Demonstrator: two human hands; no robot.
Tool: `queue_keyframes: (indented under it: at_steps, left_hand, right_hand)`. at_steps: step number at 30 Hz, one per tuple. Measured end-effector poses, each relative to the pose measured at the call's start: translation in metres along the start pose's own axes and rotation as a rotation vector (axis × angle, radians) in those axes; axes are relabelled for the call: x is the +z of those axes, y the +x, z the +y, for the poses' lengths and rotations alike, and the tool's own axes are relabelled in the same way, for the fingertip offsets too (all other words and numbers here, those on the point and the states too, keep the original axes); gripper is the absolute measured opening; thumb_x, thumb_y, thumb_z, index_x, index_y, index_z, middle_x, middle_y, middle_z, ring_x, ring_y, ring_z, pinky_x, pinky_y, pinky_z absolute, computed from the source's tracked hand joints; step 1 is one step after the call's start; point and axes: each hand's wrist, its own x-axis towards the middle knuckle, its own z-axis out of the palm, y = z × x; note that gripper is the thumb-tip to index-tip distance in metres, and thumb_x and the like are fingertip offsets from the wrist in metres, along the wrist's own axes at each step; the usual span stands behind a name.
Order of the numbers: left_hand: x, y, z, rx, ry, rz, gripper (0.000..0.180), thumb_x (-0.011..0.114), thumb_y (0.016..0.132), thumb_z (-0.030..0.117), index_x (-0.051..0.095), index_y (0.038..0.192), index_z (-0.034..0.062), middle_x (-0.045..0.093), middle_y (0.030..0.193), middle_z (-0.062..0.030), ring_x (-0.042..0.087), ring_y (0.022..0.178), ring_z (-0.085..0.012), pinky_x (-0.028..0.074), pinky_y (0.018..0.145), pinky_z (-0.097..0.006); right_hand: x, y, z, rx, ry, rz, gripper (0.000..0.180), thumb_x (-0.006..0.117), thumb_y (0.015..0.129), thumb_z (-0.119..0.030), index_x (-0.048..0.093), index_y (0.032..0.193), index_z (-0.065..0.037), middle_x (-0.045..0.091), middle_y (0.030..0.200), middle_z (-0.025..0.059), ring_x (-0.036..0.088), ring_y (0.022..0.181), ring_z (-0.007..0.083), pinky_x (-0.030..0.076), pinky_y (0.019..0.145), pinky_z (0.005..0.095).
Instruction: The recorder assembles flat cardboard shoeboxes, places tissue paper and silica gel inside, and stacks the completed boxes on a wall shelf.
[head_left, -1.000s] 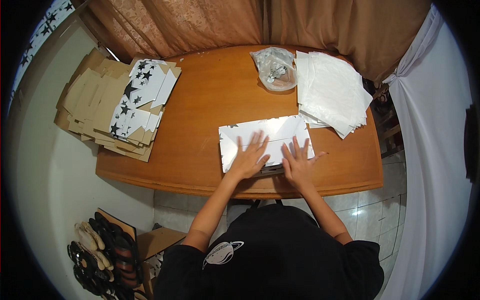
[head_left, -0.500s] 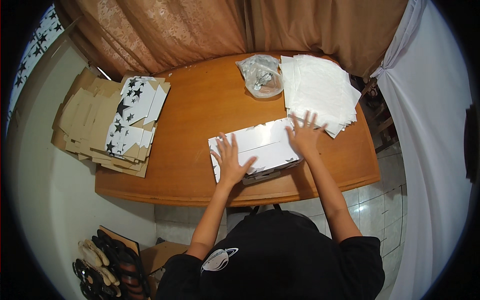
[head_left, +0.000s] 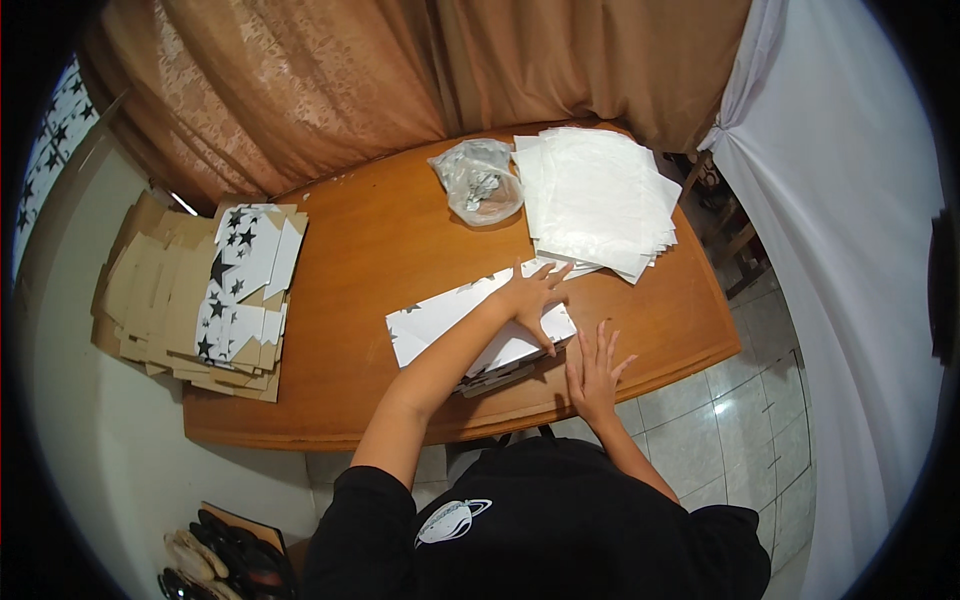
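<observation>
A white cardboard box (head_left: 440, 316) printed with dark stars lies closed on the wooden table (head_left: 350, 250), near its front edge. My left hand (head_left: 534, 302) reaches across the box with fingers spread and rests on the right part of its top. Part of the lid is hidden under my left forearm. At the box's right end is my right hand (head_left: 594, 374), upright with its palm toward that end and its fingers stretched out. Whether the right palm touches the box I cannot tell.
Flattened star-printed boxes (head_left: 190, 300) are stacked at the left of the table. A clear plastic bag (head_left: 477, 182) with silvery pieces stands at the back. White sheets (head_left: 600, 195) lie piled at the back right. Shoes (head_left: 225, 555) sit on a rack at lower left.
My left hand has moved from the box's left end across to the right part of its top. My right hand has come off the top, down beside the right end. The view has shifted.
</observation>
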Motion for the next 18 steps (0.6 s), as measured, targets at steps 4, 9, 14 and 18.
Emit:
queue_keyframes:
  at_steps: [4,9,14,18]
  left_hand:
    - [0.003,-0.003,-0.007,-0.011,-0.036,0.127,0.083,0.073,0.041,0.061,0.055,0.109,0.0162,0.018,0.147,-0.0073,0.027,0.127,-0.037,0.021,0.086,-0.074]
    - [-0.059,-0.021,0.0,-0.16,0.024,0.601,0.075,0.074,0.04,0.057,0.056,0.097,0.0118,0.026,0.144,-0.0059,0.032,0.123,-0.0336,0.02,0.084,-0.069]
    - [-0.107,-0.067,0.033,-0.304,-0.012,1.259,0.075,0.079,0.041,0.047,0.054,0.103,0.0113,0.036,0.137,-0.0125,0.032,0.121,-0.0323,0.021,0.096,-0.051]
    - [-0.06,-0.098,0.03,-0.228,-0.08,1.666,0.083,0.08,0.047,0.045,0.046,0.111,0.0061,0.045,0.117,-0.0154,0.035,0.115,-0.0319,0.025,0.098,-0.046]
  right_hand:
    - [-0.004,0.0,0.005,0.012,0.027,-0.005,0.056,0.048,0.087,-0.033,0.032,0.137,-0.013,0.016,0.146,0.0174,0.006,0.134,0.0419,-0.011,0.093,0.0684]
    - [-0.005,0.025,-0.006,0.005,0.076,0.005,0.08,0.056,0.079,-0.05,0.024,0.139,-0.008,0.016,0.145,0.0172,0.006,0.135,0.0398,-0.01,0.095,0.067]
    - [-0.01,0.078,-0.031,-0.167,0.149,0.114,0.116,0.063,0.061,-0.068,0.01,0.14,-0.001,0.013,0.146,0.0162,0.006,0.136,0.037,-0.01,0.096,0.0661]
    - [-0.022,0.113,-0.042,-0.339,0.118,0.096,0.122,0.07,0.053,-0.063,0.01,0.14,-0.002,0.02,0.143,0.0158,0.011,0.135,0.0355,-0.009,0.096,0.0668]
